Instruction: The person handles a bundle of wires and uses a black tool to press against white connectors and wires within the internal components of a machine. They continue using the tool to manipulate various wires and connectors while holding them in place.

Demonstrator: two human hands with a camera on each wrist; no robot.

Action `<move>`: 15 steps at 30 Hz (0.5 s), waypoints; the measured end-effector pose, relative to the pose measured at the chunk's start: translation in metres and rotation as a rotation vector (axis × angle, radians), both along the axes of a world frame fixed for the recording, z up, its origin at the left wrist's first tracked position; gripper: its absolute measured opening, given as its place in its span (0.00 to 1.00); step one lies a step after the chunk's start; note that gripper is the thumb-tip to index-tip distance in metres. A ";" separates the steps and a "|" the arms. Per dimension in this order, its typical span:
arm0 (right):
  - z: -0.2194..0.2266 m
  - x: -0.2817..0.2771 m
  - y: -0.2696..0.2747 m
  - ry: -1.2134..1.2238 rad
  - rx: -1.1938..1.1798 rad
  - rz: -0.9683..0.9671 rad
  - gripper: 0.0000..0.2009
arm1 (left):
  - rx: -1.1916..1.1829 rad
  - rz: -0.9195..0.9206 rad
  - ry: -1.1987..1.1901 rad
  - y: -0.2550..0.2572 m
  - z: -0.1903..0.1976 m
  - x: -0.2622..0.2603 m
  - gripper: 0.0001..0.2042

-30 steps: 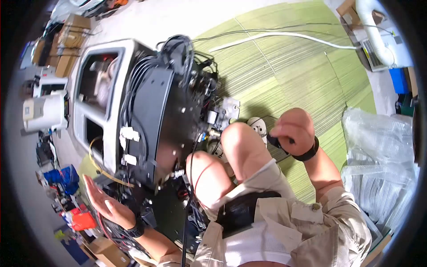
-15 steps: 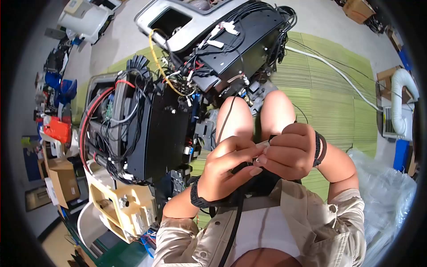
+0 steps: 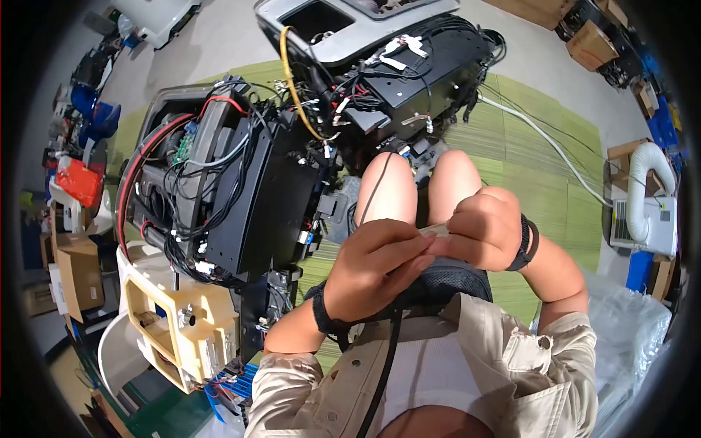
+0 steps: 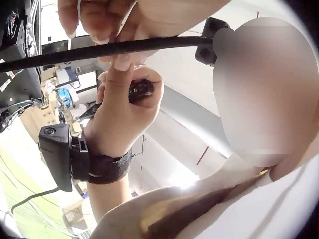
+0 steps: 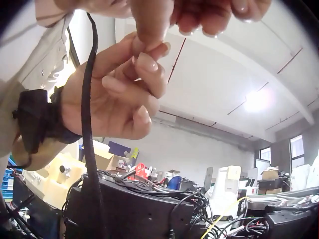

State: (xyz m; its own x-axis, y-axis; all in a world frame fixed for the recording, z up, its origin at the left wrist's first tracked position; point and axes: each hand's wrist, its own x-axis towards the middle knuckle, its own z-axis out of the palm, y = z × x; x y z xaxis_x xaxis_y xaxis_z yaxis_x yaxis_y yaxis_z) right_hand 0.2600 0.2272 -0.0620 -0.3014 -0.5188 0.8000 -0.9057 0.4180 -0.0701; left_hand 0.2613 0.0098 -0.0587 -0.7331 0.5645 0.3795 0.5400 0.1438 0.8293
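One small pale piece (image 3: 438,229) is sitting between two hands, above the lap.
The left hand (image 3: 372,270) is pinching it between thumb and fingers, and the right hand (image 3: 483,230) is gripping its other side while also curling round a small dark object (image 4: 141,89), too hidden to identify. A black cable (image 3: 387,365) is running down the shirt front. Ahead, beyond the knees, one black box (image 3: 431,80) is lying under loose cables; to the person's left, another black box (image 3: 252,212) is standing beside a cream frame (image 3: 215,321). A green mat (image 3: 540,146) is covering the floor around them.
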 end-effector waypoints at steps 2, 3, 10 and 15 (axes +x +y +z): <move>0.010 0.000 -0.002 -0.054 0.139 -0.025 0.14 | 0.048 -0.048 0.037 -0.005 0.002 -0.004 0.11; 0.010 -0.001 -0.004 0.017 0.168 -0.048 0.14 | 0.029 -0.040 0.041 -0.005 -0.005 -0.004 0.09; 0.006 -0.001 -0.015 -0.012 0.283 0.049 0.12 | 0.127 0.016 -0.047 -0.017 -0.033 0.001 0.05; 0.002 -0.002 -0.025 -0.104 0.251 0.010 0.16 | 0.146 0.188 -0.172 -0.051 -0.026 -0.001 0.03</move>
